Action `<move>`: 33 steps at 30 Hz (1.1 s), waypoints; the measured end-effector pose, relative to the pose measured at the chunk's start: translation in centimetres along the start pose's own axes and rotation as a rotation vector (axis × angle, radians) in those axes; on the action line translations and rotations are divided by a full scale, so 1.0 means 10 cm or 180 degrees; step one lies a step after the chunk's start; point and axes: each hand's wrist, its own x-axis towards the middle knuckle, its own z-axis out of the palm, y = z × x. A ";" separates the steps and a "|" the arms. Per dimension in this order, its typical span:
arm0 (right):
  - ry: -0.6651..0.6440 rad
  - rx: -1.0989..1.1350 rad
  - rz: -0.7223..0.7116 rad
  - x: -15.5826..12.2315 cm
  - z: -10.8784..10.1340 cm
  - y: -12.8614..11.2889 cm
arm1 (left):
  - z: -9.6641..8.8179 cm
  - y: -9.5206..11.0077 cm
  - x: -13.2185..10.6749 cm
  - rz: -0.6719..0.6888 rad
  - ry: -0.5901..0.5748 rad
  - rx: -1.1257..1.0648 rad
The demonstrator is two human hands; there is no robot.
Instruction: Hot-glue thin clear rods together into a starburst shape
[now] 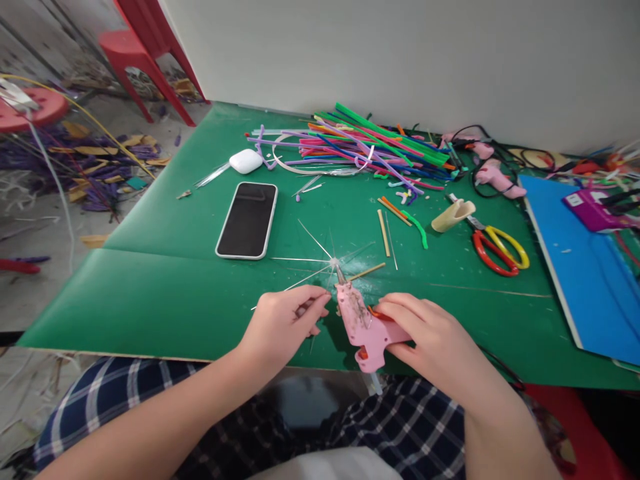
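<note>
My right hand (430, 337) is closed round a pink glue gun (364, 325) with an orange trigger, its nozzle pointing at a small hub of thin clear spokes (333, 263) lying on the green mat (165, 287). My left hand (283, 327) pinches a thin clear strip just left of the gun, near the spokes. A tan stick (367, 271) lies beside the nozzle.
A dark phone (247, 219) and a white earbud case (245, 161) lie to the left. A heap of coloured sticks (370, 143) sits at the back. Red-and-yellow scissors (497, 248), a cream tube piece (453, 217), more pink glue guns (493, 177) and a blue board (580, 260) are on the right. Red stools (135, 50) stand beyond.
</note>
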 end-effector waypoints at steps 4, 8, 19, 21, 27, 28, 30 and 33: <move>0.0000 -0.0035 0.0015 -0.01 -0.01 0.00 | 0.00 0.01 -0.01 -0.0015 -0.0002 -0.0002; 0.0062 -0.0066 0.0001 0.00 -0.02 0.00 | 0.00 0.01 -0.02 0.0014 0.0008 -0.0013; -0.0077 0.0006 0.0054 0.00 -0.01 0.00 | 0.00 0.02 -0.01 -0.0033 -0.0048 -0.0003; -0.0074 0.0022 0.0056 0.01 -0.01 0.00 | 0.00 0.01 -0.02 -0.0027 -0.0041 0.0003; -0.0019 0.0026 0.0017 0.02 0.02 -0.01 | 0.00 0.02 -0.01 -0.0033 -0.0044 -0.0046; -0.0001 0.0020 0.0008 0.02 0.02 -0.01 | 0.00 0.02 -0.01 -0.0034 -0.0044 -0.0055; 0.0017 0.0010 0.0012 0.03 0.02 0.00 | 0.00 0.02 -0.01 -0.0028 -0.0038 -0.0072; 0.0026 0.0017 0.0019 0.02 0.01 0.00 | 0.00 0.02 -0.01 -0.0037 -0.0030 -0.0115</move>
